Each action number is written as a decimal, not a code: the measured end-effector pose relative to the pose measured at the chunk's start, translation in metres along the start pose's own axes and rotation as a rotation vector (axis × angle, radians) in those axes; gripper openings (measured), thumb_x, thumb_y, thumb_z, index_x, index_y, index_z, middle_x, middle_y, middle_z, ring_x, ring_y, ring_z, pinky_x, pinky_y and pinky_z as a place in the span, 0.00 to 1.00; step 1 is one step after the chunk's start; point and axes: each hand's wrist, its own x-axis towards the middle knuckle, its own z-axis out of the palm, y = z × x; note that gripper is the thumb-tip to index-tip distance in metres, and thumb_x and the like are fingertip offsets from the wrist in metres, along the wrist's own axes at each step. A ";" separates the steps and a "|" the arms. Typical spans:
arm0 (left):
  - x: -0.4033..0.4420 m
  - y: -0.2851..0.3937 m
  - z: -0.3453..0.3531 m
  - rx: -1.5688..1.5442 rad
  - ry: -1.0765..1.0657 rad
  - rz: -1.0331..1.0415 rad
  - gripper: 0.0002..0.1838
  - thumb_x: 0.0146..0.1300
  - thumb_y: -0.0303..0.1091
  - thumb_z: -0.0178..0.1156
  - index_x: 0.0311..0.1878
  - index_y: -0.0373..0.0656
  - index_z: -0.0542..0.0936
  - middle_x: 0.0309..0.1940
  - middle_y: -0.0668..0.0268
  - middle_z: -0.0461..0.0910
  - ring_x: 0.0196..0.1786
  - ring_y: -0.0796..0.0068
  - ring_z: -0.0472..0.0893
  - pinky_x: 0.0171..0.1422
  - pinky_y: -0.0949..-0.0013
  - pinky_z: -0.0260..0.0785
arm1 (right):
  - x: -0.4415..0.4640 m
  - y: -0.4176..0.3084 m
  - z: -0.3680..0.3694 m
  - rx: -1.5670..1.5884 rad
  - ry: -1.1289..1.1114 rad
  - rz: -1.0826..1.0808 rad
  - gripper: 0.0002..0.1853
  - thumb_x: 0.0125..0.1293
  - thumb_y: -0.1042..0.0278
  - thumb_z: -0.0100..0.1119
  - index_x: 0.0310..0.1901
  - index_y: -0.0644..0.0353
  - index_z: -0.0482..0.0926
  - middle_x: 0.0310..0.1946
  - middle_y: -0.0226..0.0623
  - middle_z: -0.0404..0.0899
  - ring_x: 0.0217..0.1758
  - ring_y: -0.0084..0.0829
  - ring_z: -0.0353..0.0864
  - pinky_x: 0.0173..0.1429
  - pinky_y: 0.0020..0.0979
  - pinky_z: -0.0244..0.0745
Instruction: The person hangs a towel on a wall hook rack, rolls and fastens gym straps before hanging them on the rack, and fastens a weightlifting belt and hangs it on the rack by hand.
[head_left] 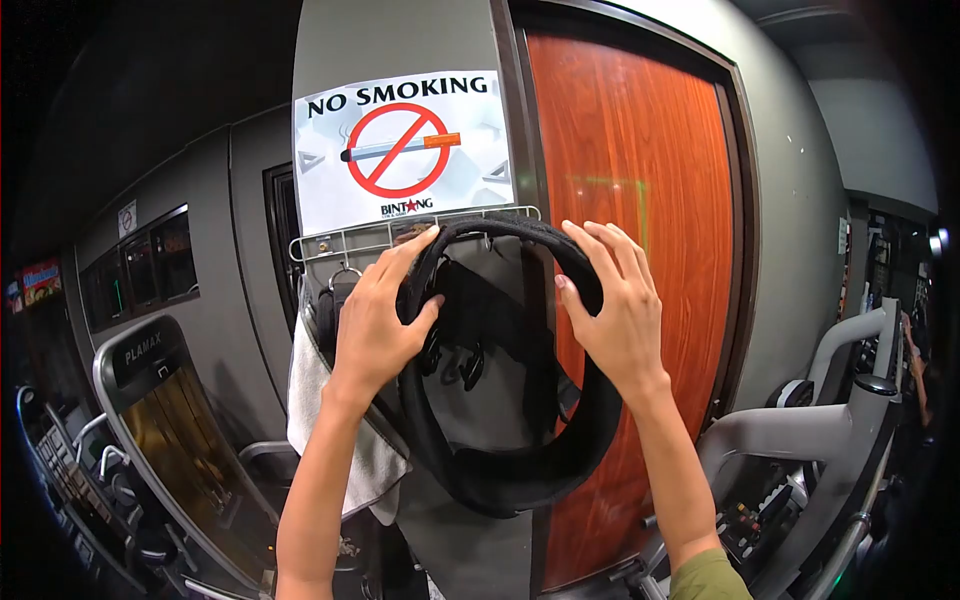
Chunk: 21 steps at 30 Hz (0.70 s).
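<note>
A black padded belt (525, 482), curved into a large loop, is held up in front of me before a grey wall. My left hand (375, 318) grips its upper left side, thumb inside the loop and fingers along the outer edge. On the upper right side, my right hand (618, 305) holds it the same way, fingers bent over the rim. Just behind the top of the loop is a wire hook rack (365, 240) fixed to the wall. Black straps with clips (470, 365) show through the opening. A light grey towel (372, 470) hangs left of the belt, partly behind my left forearm.
A no-smoking sign (403, 150) is on the wall above the rack. To the right stands a reddish wooden door (640, 170) in a dark frame. Gym machines flank me: a tall panel (165, 400) at left and thick grey tubing (790, 432) at right.
</note>
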 end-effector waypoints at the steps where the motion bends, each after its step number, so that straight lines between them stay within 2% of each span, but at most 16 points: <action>1: -0.004 0.002 -0.001 -0.010 0.006 0.007 0.35 0.57 0.30 0.69 0.71 0.54 0.74 0.62 0.60 0.80 0.62 0.55 0.79 0.68 0.57 0.71 | -0.003 -0.003 0.000 0.001 -0.002 0.001 0.25 0.65 0.67 0.68 0.65 0.50 0.80 0.59 0.36 0.80 0.68 0.43 0.75 0.71 0.43 0.71; 2: -0.008 0.003 -0.002 -0.018 0.013 0.012 0.35 0.58 0.30 0.69 0.71 0.52 0.74 0.64 0.60 0.78 0.67 0.54 0.77 0.71 0.55 0.69 | -0.006 -0.006 0.001 0.017 0.036 -0.056 0.24 0.65 0.67 0.67 0.63 0.48 0.81 0.59 0.35 0.79 0.69 0.43 0.74 0.70 0.43 0.71; 3: -0.012 0.004 -0.003 -0.015 0.012 0.009 0.35 0.58 0.30 0.69 0.71 0.52 0.74 0.64 0.60 0.78 0.67 0.54 0.77 0.71 0.55 0.69 | -0.009 -0.011 0.002 0.035 0.073 -0.112 0.22 0.65 0.68 0.66 0.62 0.47 0.82 0.59 0.34 0.79 0.70 0.42 0.73 0.69 0.44 0.70; 5: -0.019 0.003 -0.005 0.040 0.075 0.092 0.35 0.59 0.27 0.70 0.71 0.50 0.75 0.65 0.61 0.78 0.60 0.60 0.79 0.63 0.61 0.73 | -0.015 -0.030 0.001 0.076 0.074 -0.144 0.21 0.64 0.71 0.65 0.59 0.47 0.84 0.59 0.33 0.79 0.70 0.42 0.73 0.71 0.44 0.69; 10: -0.056 0.022 -0.033 0.036 0.035 0.100 0.28 0.58 0.28 0.70 0.64 0.45 0.80 0.62 0.59 0.79 0.61 0.59 0.79 0.64 0.62 0.72 | -0.047 -0.079 0.005 0.271 0.007 -0.191 0.21 0.61 0.73 0.65 0.57 0.51 0.85 0.60 0.37 0.79 0.72 0.44 0.73 0.72 0.50 0.70; 14: -0.103 0.028 -0.071 0.021 -0.026 -0.019 0.24 0.57 0.28 0.69 0.60 0.46 0.82 0.55 0.61 0.83 0.54 0.56 0.81 0.63 0.59 0.72 | -0.092 -0.127 0.021 0.527 -0.162 -0.064 0.20 0.60 0.70 0.68 0.56 0.51 0.85 0.59 0.35 0.80 0.68 0.44 0.76 0.66 0.40 0.76; 16: -0.133 0.032 -0.096 0.014 -0.068 -0.130 0.24 0.57 0.27 0.70 0.59 0.45 0.83 0.53 0.61 0.84 0.51 0.57 0.82 0.61 0.60 0.73 | -0.120 -0.155 0.030 0.651 -0.277 0.020 0.20 0.60 0.68 0.68 0.55 0.51 0.85 0.59 0.34 0.80 0.68 0.44 0.76 0.70 0.46 0.72; 17: -0.150 0.032 -0.109 0.022 -0.074 -0.148 0.25 0.55 0.24 0.70 0.59 0.41 0.82 0.50 0.59 0.84 0.46 0.64 0.82 0.54 0.65 0.73 | -0.135 -0.170 0.032 0.656 -0.330 0.026 0.20 0.60 0.67 0.68 0.55 0.51 0.85 0.59 0.34 0.80 0.68 0.44 0.76 0.72 0.49 0.69; 19: -0.188 0.032 -0.135 0.011 -0.110 -0.274 0.25 0.55 0.25 0.71 0.59 0.39 0.81 0.49 0.60 0.85 0.46 0.66 0.82 0.54 0.66 0.73 | -0.161 -0.199 0.034 0.666 -0.332 0.057 0.18 0.60 0.67 0.67 0.54 0.51 0.86 0.60 0.38 0.80 0.73 0.47 0.71 0.80 0.59 0.55; 21: -0.231 0.034 -0.161 -0.025 -0.146 -0.473 0.25 0.58 0.26 0.71 0.60 0.38 0.81 0.49 0.60 0.86 0.49 0.69 0.83 0.56 0.67 0.73 | -0.187 -0.231 0.033 0.813 -0.373 0.181 0.17 0.61 0.69 0.67 0.53 0.52 0.87 0.62 0.40 0.79 0.76 0.51 0.67 0.81 0.61 0.51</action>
